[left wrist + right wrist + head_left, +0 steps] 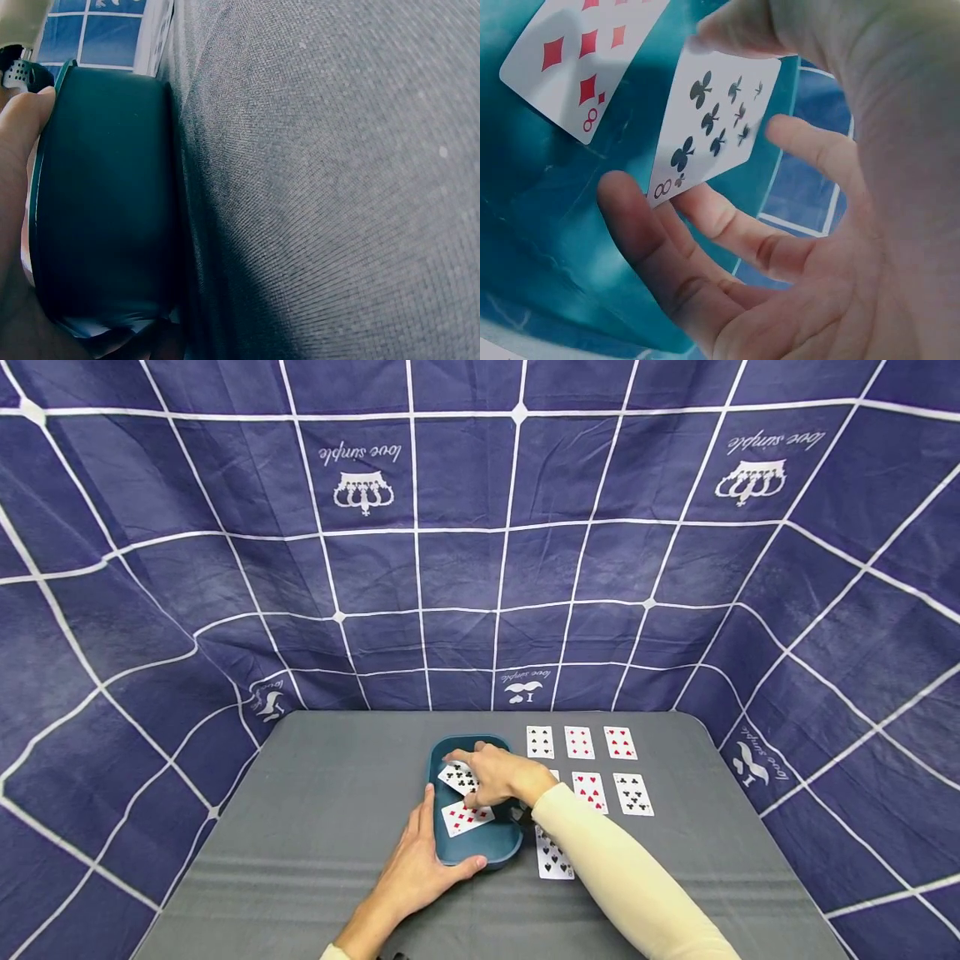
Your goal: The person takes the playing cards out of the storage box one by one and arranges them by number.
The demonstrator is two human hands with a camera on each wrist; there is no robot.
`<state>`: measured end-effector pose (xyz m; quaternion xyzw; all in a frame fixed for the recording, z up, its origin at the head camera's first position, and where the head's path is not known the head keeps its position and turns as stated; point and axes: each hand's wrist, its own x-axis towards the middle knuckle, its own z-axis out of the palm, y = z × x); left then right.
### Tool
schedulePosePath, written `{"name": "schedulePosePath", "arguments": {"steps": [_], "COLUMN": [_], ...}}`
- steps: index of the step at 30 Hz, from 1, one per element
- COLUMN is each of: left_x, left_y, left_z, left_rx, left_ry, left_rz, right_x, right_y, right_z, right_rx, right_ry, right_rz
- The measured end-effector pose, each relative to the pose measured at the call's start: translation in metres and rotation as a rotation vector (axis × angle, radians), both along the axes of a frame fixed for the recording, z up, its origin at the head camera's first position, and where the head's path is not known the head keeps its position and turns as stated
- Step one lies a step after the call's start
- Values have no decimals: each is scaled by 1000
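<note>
A dark teal tray (pixel 487 847) sits on the grey table, its rounded rim facing up. My left hand (pixel 416 864) grips its near left side, with the thumb on the rim in the left wrist view. Inside the tray, my right hand (pixel 504 775) pinches an eight of clubs playing card (pixel 718 124) between thumb and fingers. The right wrist view shows that card tilted up. Beside it in the tray lies the eight of diamonds (pixel 467 819), face up.
Right of the tray, face-up cards lie in rows, among them a red card (pixel 579 742), a hearts card (pixel 590 792) and a black card (pixel 633 794). A spades card (pixel 553 858) is partly under the right sleeve (pixel 622 877). Blue checked cloth (pixel 465 568) hangs behind.
</note>
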<state>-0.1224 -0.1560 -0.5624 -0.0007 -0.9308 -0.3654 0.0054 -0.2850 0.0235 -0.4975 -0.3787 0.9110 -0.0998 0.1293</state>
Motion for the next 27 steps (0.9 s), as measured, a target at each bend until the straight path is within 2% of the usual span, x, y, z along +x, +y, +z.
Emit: {"name": "schedulePosePath", "arguments": {"steps": [14,22,27], "left_x": [0,0,-1], "left_y": [0,0,0], "left_z": [0,-1,-1], "left_rx": [-2,1,-4], "left_ry": [-5,-9,-3], "left_rz": [-6,-1,2], "right_x": [8,12,15], "right_y": [27,46,60], "right_z": [15,22,26], "right_rx": [-195,-241,-287], "right_ry": [-13,7,33], "right_rz": [22,55,40]}}
